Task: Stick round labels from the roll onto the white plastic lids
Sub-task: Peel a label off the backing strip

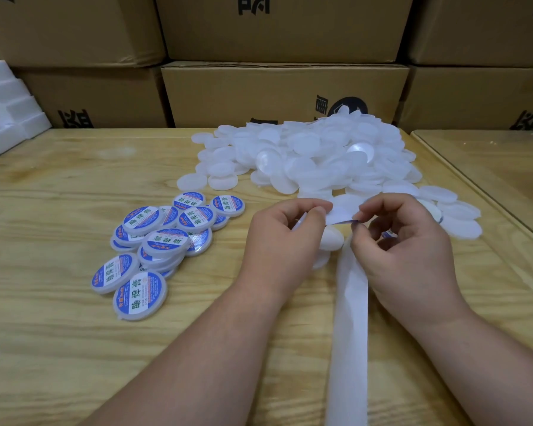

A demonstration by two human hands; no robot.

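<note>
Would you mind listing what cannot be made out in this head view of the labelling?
- Roll of labels: not visible; the backing strip runs off the bottom edge.
- Label face: turned away, pinched between left hand and right hand.
- Lid under the hands: mostly covered.

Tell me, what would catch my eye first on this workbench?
Probably the big heap of plain round white plastic lids at the back of the pale wooden table. To its left lies a smaller pile of lids already wearing blue-and-white round labels. In the foreground the left hand and right hand pinch a white label backing strip between them.
</note>
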